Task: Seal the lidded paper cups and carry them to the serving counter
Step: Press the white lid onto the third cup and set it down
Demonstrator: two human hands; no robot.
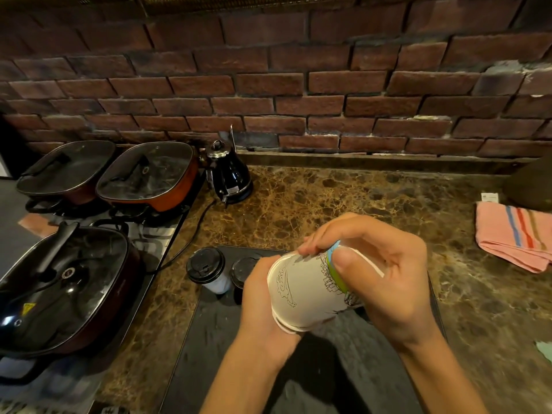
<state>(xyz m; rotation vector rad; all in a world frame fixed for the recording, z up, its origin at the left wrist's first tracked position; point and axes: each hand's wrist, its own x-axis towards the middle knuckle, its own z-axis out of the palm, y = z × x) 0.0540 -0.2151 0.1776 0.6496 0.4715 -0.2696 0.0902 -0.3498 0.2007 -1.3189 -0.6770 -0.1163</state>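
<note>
I am holding a stack of empty paper cups (307, 291) on its side above the black slate tray (209, 339), working one loose. To do this well I should twist gently, so the rims do not crush. My left hand (260, 306) is cupping the open end, fingers curled behind; my right hand (382, 273) is pinching the base, thumb pressing. Two lidded paper cups (206, 268) are standing on the tray's far left corner, awaiting sealing

Both hands, the left hand (263, 297) and right hand (388, 273), hold a white paper cup (304, 291) tipped sideways above a dark tray (227, 339). Two lidded cups (206, 268) stand there.
</note>
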